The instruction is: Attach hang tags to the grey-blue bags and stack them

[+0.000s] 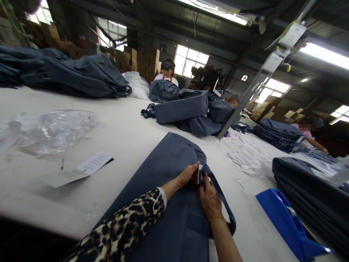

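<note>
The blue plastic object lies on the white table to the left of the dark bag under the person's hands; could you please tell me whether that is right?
The side is wrong: in the head view, the blue plastic object lies on the white table to the right of the dark bag under the person's left hand and right hand.

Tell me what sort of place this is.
It looks like a bag factory's finishing or packing area: a dark blue bag lies on a white table, similar bags are heaped beyond it, and cardboard boxes are stacked farther back.
</note>
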The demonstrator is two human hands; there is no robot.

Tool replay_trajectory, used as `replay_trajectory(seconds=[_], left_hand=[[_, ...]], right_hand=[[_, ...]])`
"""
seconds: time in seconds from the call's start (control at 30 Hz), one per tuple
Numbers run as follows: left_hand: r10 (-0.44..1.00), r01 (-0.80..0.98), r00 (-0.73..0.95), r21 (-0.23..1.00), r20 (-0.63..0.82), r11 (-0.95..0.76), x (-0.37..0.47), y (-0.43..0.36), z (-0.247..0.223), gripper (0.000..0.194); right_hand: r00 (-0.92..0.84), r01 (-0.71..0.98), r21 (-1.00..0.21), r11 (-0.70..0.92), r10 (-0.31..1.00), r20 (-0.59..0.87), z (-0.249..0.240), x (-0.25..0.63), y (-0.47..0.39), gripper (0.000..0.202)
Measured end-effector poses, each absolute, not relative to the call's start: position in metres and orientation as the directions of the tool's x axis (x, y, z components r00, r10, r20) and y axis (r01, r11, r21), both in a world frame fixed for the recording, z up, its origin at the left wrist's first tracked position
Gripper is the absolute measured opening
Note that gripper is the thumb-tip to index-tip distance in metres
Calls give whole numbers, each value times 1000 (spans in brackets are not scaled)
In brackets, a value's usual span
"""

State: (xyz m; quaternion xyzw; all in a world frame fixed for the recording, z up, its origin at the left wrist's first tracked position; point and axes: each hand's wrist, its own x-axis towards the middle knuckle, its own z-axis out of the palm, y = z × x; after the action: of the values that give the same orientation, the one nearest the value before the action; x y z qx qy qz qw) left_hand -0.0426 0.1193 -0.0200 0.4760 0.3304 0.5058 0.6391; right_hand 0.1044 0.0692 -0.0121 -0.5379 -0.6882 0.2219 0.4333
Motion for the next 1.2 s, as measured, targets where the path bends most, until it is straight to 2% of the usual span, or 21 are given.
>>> replay_trajectory(seconds=[0.17,0.33,0.47,0.57,0.73,0.87,0.97,1.03,1.13,1.2], left_hand=[[964,-309,257,951,73,10,-45,116,-16,59],[968,-309,245,951,50,29,-42,118,-18,52],[973,-304,229,952,43,29,-42,118,-21,47],[976,-317,212,948,54,16,-43,118,-20,46],[975,-357,217,934,56,26,-44,117,-16,48],[979,-374,204,926,18,61,-45,117,-18,51],[982,-398,187,915,7,69,-46,120,-22,53],[984,-415,178,907,0,75,-46,122,-24,54],[982,-437,189,894,-16,98,-46,125,-26,55],[978,-449,206,887,-17,110,-46,126,-27,53]], right_hand=[[-63,579,-754,310,939,338,-6,105,69,50],[-85,542,-820,184,983,164,12,119,77,53],[-95,291,-954,75,994,49,20,135,82,66],[-84,156,-986,62,995,49,21,146,85,72],[-108,324,-939,120,990,89,13,153,88,86],[-179,583,-743,329,944,277,5,144,83,69],[-233,629,-663,406,912,337,4,139,79,57],[-230,598,-687,414,909,348,5,140,78,49],[-130,496,-806,323,946,298,2,146,80,37],[3,362,-906,219,972,236,-1,150,82,44]])
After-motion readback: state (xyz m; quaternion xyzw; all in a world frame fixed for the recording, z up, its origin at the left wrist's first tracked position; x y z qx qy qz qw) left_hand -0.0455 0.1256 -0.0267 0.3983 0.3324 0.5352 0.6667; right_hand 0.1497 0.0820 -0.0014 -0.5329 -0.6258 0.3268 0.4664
